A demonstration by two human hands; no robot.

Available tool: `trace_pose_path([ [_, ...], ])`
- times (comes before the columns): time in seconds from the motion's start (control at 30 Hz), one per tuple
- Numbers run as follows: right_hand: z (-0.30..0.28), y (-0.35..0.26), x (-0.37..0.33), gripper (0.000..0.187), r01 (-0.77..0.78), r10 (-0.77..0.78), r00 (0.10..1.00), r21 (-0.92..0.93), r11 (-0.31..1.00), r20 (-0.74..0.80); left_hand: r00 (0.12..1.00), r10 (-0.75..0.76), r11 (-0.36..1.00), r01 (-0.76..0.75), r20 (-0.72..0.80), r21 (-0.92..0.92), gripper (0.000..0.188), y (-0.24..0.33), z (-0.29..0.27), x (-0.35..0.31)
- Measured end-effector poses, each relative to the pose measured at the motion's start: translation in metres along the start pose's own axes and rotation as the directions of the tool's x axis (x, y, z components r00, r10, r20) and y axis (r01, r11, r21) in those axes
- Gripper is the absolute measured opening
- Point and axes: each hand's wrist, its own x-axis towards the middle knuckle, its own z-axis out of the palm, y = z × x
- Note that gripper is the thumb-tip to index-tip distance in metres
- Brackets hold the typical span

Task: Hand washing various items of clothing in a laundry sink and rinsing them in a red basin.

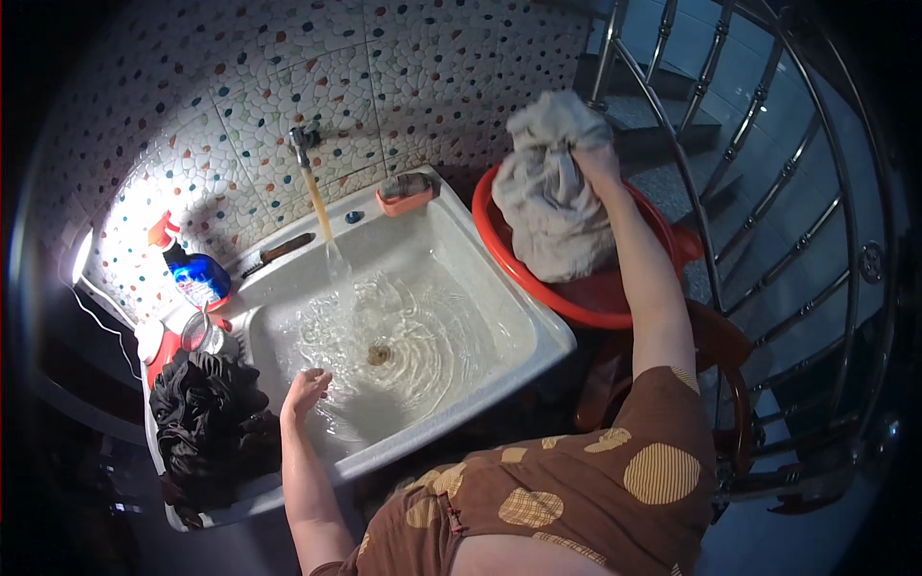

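My right hand is closed on a bunched light grey cloth. The cloth hangs down into a red plastic basin to the right of the sink; its kind of garment cannot be made out. Over the near left part of the white sink, my left hand hovers with loosely bent fingers and nothing visible in it. Water runs from the wall tap and ripples around the drain. A heap of dark wet-looking clothing lies on the sink's left ledge, beside my left forearm.
Along the ledge stand a blue spray bottle, a brush, a strainer and a pink soap dish. A bright lamp shines at far left. A brown-red stool sits under the basin, next to a metal stair railing.
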Motion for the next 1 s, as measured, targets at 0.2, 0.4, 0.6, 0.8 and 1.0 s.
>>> trace_pose_path([
  [0.2, -0.049, -0.127, 0.015, 0.044, 0.081, -0.114, 0.993, 0.647, 0.759, 0.011, 0.993, 0.121, 0.989, -0.12, 0.014, -0.087, 0.046, 0.014, -0.005, -0.005],
  [0.4, -0.018, -0.245, -0.11, 0.051, -0.034, -0.256, 0.939, 0.8, 0.598, 0.231, 0.973, 0.199, 0.804, -0.232, -0.12, -0.547, 0.083, 0.029, -0.021, -0.015],
  [0.6, 0.053, -0.24, -0.282, 0.06, -0.386, -0.221, 0.474, 0.427, 0.818, 0.852, 0.933, 0.124, 0.598, -0.342, -0.338, -0.725, 0.089, 0.019, -0.031, -0.008],
  [0.8, 0.045, -0.163, -0.218, 0.028, -0.027, -0.375, 0.489, 0.444, 0.896, 0.787, 0.968, 0.027, 0.92, -0.122, -0.251, -0.371, 0.089, 0.021, -0.018, -0.014],
  [1.0, 0.016, -0.027, -0.104, 0.024, 0.201, -0.187, 0.785, 0.042, 0.979, 0.59, 0.946, 0.136, 0.864, 0.032, -0.294, 0.503, 0.105, 0.045, 0.001, -0.027],
])
